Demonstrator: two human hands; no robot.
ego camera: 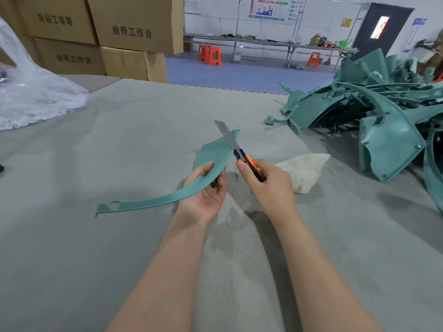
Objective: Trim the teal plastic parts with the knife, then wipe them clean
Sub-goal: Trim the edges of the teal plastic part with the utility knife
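Note:
My left hand (207, 191) grips a long curved teal plastic part (211, 155) near its wide end, above the grey felt-covered table (119, 248). The part's thin tail runs down to the left. An orange and black utility knife (242, 156) is held in my right hand (271, 185), thumb along the handle. Its extended blade lies against the right edge of the part's wide end. A crumpled white cloth (303, 170) lies on the table just right of my right hand.
A big heap of teal plastic parts (383, 111) fills the right side of the table. A clear plastic bag (31, 92) sits at the far left. Stacked cardboard boxes (100, 37) stand behind the table. Orange stools (209, 55) and a workbench are farther back.

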